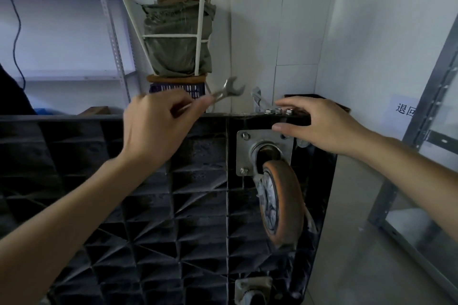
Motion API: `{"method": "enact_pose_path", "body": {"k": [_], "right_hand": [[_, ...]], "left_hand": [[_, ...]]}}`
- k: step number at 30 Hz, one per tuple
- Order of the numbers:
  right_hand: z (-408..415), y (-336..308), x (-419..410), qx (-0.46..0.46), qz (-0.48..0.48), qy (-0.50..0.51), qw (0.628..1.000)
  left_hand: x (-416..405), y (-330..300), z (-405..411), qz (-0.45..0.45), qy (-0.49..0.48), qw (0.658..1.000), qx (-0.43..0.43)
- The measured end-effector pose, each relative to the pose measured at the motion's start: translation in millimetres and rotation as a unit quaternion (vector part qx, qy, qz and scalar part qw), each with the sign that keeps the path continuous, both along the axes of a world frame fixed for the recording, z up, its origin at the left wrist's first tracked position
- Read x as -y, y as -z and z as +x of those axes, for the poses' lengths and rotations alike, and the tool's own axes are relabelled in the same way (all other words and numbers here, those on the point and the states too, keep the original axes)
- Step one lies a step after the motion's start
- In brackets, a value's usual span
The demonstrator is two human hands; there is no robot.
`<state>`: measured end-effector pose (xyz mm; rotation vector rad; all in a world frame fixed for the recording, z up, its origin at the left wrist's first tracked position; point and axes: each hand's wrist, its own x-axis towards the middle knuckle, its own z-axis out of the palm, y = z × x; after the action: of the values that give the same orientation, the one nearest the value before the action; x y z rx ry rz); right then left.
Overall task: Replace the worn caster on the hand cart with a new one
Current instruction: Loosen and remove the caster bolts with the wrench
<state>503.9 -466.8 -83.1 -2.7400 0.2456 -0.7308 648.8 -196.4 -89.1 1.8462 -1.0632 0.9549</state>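
Left hand: the left hand (153, 126) pinches one open-ended wrench (229, 90) by its shaft, with the jaw end pointing toward 1 o'clock above the cart's top edge; the hand and wrench are motion-blurred.
Right hand: the right hand (319, 124) is spread with relaxed fingers, gripping nothing; its thumb lies at the plate's upper right corner and its fingers reach over the cart edge.
Caster: one worn orange caster (282, 205) sits on the upturned hand cart (148, 205), at 5 o'clock from the right hand, with its wheel hanging toward 6 o'clock.
Mounting plate: one square metal plate (262, 153) holds the caster; two bolts show on its left side, and its right-hand corners are hidden by the thumb or in shadow.
Nuts: three loose nuts (277, 111) stand in a row on the cart's top edge, just under the right fingers.
Second tool: one grey metal tool (257, 100) at 11 o'clock from the nuts, hard to identify.
Second caster: one (252, 290) at the bottom edge, cut off.
Behind: one grey shelving rack (109, 32) at 10 o'clock.
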Motion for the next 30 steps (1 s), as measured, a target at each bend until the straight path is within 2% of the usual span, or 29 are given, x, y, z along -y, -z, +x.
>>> {"method": "enact_pose_path", "body": {"k": [6, 10, 16, 22, 30], "right_hand": [[2.0, 2.9, 1.3, 0.009, -0.001, 0.026, 1.000], [2.4, 2.3, 0.7, 0.017, 0.008, 0.034, 0.999], [4.4, 4.3, 0.9, 0.023, 0.003, 0.036, 0.999], [5.0, 4.9, 0.1, 0.030, 0.000, 0.039, 0.999], [5.0, 7.6, 2.5, 0.044, -0.001, 0.036, 0.998]], "left_hand": [[-24.3, 76.2, -8.9, 0.151, -0.006, 0.988, -0.022], [-22.6, 103.0, 0.2, 0.198, -0.025, 0.980, -0.009], [-9.1, 96.2, 7.4, 0.236, -0.058, 0.970, -0.024], [0.1, 92.1, 9.0, 0.236, -0.051, 0.970, -0.018], [11.3, 77.7, 0.3, 0.275, -0.091, 0.956, 0.052]]}}
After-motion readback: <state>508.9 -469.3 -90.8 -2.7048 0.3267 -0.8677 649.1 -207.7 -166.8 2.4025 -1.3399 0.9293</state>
